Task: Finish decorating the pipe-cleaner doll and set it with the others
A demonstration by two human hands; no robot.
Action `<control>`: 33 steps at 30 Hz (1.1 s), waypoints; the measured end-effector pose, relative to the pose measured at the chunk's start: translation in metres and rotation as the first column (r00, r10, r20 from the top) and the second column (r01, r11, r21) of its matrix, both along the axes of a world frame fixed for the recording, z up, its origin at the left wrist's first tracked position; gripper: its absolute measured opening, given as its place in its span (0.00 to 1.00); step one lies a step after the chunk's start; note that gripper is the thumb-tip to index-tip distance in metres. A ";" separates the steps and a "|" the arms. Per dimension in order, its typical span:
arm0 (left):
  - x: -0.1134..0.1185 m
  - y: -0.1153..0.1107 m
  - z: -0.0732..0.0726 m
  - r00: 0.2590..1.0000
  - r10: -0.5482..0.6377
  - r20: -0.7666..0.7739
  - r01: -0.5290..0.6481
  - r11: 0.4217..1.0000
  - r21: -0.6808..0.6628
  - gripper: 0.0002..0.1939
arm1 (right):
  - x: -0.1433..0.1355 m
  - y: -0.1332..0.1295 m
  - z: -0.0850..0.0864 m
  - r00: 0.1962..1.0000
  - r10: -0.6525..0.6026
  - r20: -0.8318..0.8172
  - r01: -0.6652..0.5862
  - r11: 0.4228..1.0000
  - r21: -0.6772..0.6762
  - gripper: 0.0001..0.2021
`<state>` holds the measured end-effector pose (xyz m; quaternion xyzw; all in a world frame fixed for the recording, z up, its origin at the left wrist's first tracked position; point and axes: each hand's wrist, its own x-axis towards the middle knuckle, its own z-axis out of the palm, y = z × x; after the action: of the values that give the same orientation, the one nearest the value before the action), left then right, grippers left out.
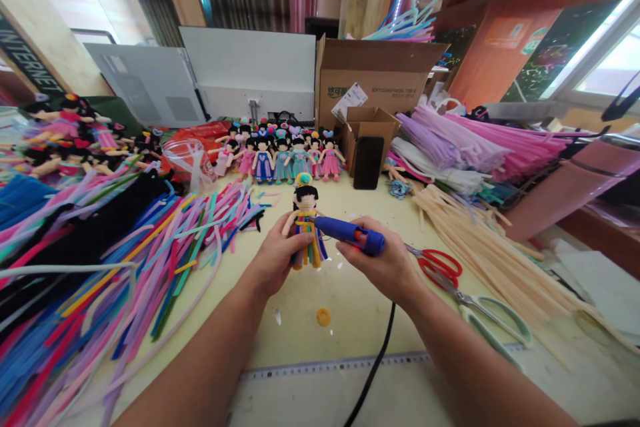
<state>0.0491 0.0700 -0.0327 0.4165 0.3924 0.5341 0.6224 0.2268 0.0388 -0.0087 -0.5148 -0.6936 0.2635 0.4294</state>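
My left hand (280, 250) grips a small pipe-cleaner doll (306, 255) by its side, thumb across the skirt. The doll is upright, with black hair, a yellow and teal hair piece and a striped skirt of yellow, blue and green. My right hand (383, 267) is wrapped round a blue glue gun (345, 232). The gun's tip points left and meets the doll's chest. From below my right hand a black cord (375, 363) runs to the bottom edge. A small orange ring (324, 317) lies on the table below the doll.
Colored pipe cleaners (165, 247) cover the left side. Finished dolls (283, 155) stand at the back, beside a black phone (367, 163) and cardboard boxes (385, 73). Red scissors (440, 265), green-handled scissors (493, 320) and beige strips (475, 247) lie right. A ruler (330, 365) crosses the front.
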 end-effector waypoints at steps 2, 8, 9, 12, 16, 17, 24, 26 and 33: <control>0.000 0.000 0.000 1.000 -0.009 0.002 0.008 1.000 0.011 0.23 | 0.000 0.000 -0.001 1.000 0.008 -0.006 -0.008 1.000 0.003 0.07; 0.000 0.000 -0.001 1.000 -0.017 -0.007 0.018 1.000 0.009 0.23 | 0.000 0.001 -0.003 0.999 0.024 -0.022 -0.024 1.000 0.016 0.07; 0.000 0.000 -0.001 1.000 -0.017 -0.009 0.017 1.000 0.007 0.23 | 0.000 0.000 -0.004 0.999 0.026 -0.026 -0.026 1.000 0.016 0.07; 0.000 0.000 0.000 1.000 -0.013 -0.013 0.013 1.000 0.003 0.22 | 0.000 0.000 -0.003 0.999 0.023 -0.035 -0.022 1.000 0.022 0.07; 0.000 0.000 0.000 1.000 -0.009 -0.005 0.009 1.000 0.002 0.22 | 0.001 0.001 -0.004 1.000 0.018 -0.015 -0.018 0.999 0.030 0.07; 0.000 0.000 0.000 1.000 -0.009 -0.004 0.009 1.000 0.002 0.22 | 0.001 0.001 -0.004 1.000 0.019 -0.009 -0.018 0.999 0.026 0.07; 0.001 -0.002 0.002 1.000 -0.005 0.005 0.005 1.000 -0.002 0.23 | -0.002 -0.001 -0.007 1.000 0.013 0.022 -0.013 1.000 0.005 0.07; 0.001 -0.002 0.002 1.000 -0.002 0.012 0.002 1.000 -0.003 0.23 | -0.003 -0.002 -0.005 1.000 0.026 0.009 -0.026 1.000 0.008 0.08; 0.000 -0.001 0.002 1.000 -0.005 0.030 0.006 1.000 -0.018 0.25 | 0.001 0.000 0.002 0.995 -0.021 -0.101 0.018 0.999 -0.026 0.08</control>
<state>0.0490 0.0689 -0.0304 0.4038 0.3866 0.5350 0.6335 0.2282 0.0388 -0.0071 -0.5129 -0.6625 0.2939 0.4601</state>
